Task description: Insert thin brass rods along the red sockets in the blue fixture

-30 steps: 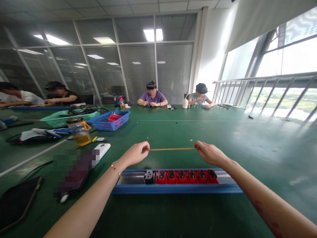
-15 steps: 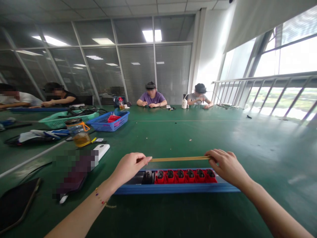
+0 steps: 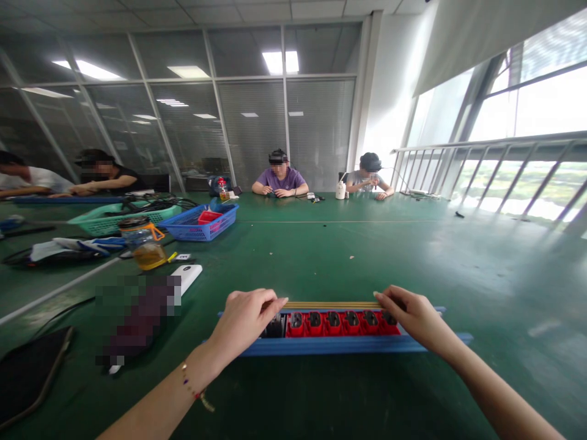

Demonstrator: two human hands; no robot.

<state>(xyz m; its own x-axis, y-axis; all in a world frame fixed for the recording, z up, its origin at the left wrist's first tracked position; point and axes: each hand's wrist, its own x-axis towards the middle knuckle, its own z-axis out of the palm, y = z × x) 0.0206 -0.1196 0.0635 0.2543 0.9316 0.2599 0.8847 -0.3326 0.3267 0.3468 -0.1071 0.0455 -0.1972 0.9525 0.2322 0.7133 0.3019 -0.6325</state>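
A long blue power strip housing lies on the table in front of me, with a row of red socket modules with black inserts inside it. One black module sits at the row's left end, partly behind my fingers. Thin brass-coloured strips run along the housing's far side. My left hand pinches their left end between thumb and fingers. At the right end, my right hand pinches them too, covering the last red module in part. Whether the strips touch the modules I cannot tell.
On the left stand a lidded jar, a blue basket and a green basket. Nearer lie a white power bank and a dark phone. Several people sit around the table, one in purple opposite.
Both hands have brought the brass strips down and closer, from above the table behind the housing to its far edge. The right hand has shifted slightly left.
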